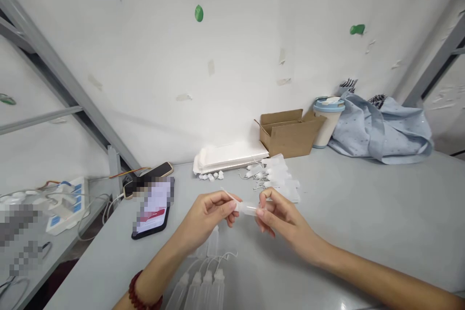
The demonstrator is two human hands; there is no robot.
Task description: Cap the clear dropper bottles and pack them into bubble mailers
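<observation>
Between my two hands is a small translucent plastic squeeze bottle (pixel 249 209), lying nearly level above the table. My left hand (pixel 212 215) pinches its neck end, where a thin pale strand sticks out up and to the left. The fingers of my right hand (pixel 279 215) close around the other end of its body. Below my left hand, several similar bottles (pixel 207 288) lie side by side with thin curved tails at their tips; my forearm partly covers that group. Beyond my right hand is a loose pile of more translucent bottles (pixel 279 172).
Small white caps (pixel 211 176) lie before flat white boxes (pixel 232 156). Behind the pile stand an open cardboard box (pixel 292 139), a lidded cup (pixel 326 128) and a light blue cloth bag (pixel 385 131). A phone (pixel 154 210) lies left, near a power strip (pixel 76 203) with cables.
</observation>
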